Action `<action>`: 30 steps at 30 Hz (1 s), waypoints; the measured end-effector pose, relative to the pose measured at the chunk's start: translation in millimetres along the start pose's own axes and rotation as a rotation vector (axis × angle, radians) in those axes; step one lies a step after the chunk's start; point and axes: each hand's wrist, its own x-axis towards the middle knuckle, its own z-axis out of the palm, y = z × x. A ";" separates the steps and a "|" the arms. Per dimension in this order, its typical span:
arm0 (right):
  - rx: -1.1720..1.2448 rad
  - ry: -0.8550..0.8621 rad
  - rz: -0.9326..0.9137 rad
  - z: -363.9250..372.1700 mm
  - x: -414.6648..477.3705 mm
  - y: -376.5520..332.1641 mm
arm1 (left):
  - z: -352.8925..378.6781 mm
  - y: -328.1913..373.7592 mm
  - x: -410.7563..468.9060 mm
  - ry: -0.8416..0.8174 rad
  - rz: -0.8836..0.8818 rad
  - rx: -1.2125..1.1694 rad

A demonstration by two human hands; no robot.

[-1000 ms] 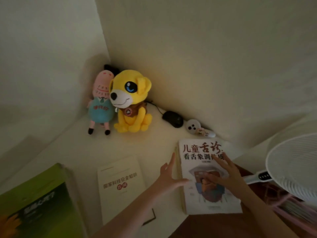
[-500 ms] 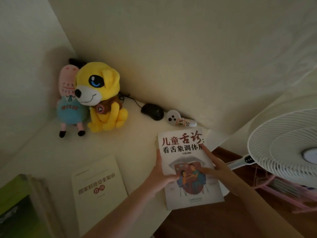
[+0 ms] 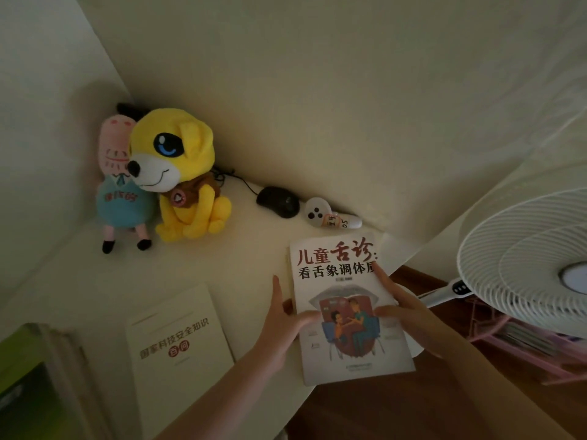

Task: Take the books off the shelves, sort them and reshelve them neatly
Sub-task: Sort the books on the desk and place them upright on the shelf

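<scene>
Hold the book [image 3: 336,265], at 5 o'clock on the desk [image 3: 222,265] and overhanging its edge, pinched thumb-on-cover by left grip [image 3: 282,315] at its 9 o'clock side and right grip [image 3: 405,308] at 3; slide fully aboard, square, clear of the booklet [image 3: 178,341] at 7.

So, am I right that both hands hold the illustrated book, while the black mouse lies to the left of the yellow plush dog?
Not quite: the head view shows the black mouse to the right of the yellow plush dog, not the left. The left hand and the right hand do both hold the illustrated book.
</scene>
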 end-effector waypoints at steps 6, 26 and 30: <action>-0.040 -0.036 0.012 -0.2 -8.4 -10.7 | 2.2 3.3 -0.7 0.012 0.034 0.035; -0.424 -0.003 -0.053 26.1 -23.3 -72.5 | -6.9 7.3 -6.7 -0.087 -0.180 -0.296; -0.357 0.066 0.075 18.1 -15.7 -63.6 | -7.8 4.2 -8.0 -0.112 -0.167 -0.228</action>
